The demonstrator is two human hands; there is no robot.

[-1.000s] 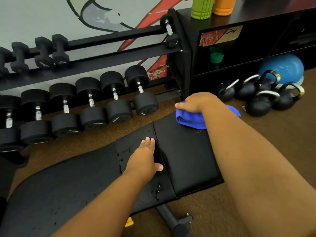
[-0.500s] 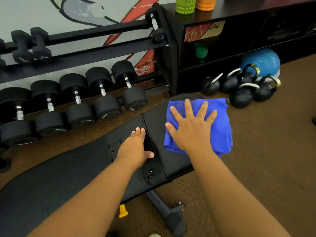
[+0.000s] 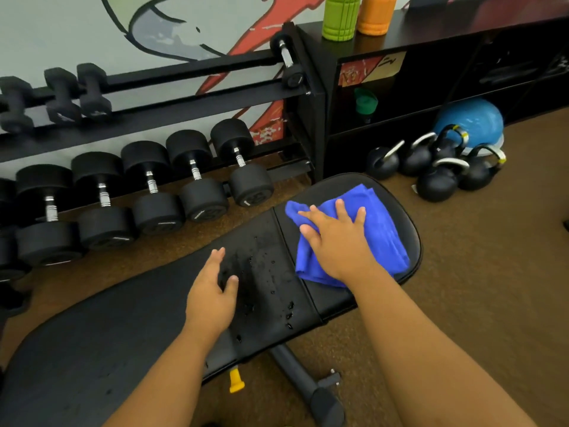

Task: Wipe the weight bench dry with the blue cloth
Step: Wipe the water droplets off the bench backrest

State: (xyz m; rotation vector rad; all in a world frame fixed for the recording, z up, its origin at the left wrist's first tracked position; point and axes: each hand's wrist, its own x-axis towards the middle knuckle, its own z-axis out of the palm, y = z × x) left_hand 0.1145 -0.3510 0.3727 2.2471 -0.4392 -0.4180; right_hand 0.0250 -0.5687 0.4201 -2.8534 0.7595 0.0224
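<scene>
**Q:** Pressing on the cloth — which hand, and how do its fingers lie?

**A:** The right hand [image 3: 335, 245] lies flat on the blue cloth [image 3: 381, 232] with its fingers [image 3: 340, 209] straight and spread. It curls round nothing; the palm and fingers push the cloth down onto the pad.

**Q:** Location of the cloth?

**A:** It is bunched on the seat pad at the right end of the bench [image 3: 129, 334], covering most of that pad. Its left edge lies just beside the seam between the seat pad and the long back pad.

**Q:** State of the left hand?

**A:** The left hand [image 3: 212, 291] rests flat on the back pad, fingers straight and close together, thumb out to the side. It holds nothing and is apart from the cloth.

**Q:** Condition of the pad surface?

**A:** Water droplets [image 3: 271, 272] sit on the back pad between the left hand and the seam, with a few more near the pad's front edge.

**Q:** Surroundings?

**A:** Dumbbells [image 3: 200, 186] stand in a row on a rack [image 3: 184, 100] behind the bench. Kettlebells [image 3: 437, 171] are grouped on the floor to the right, near a black shelf unit [image 3: 431, 57] carrying a green roller [image 3: 340, 15] and an orange roller [image 3: 375, 13].
</scene>
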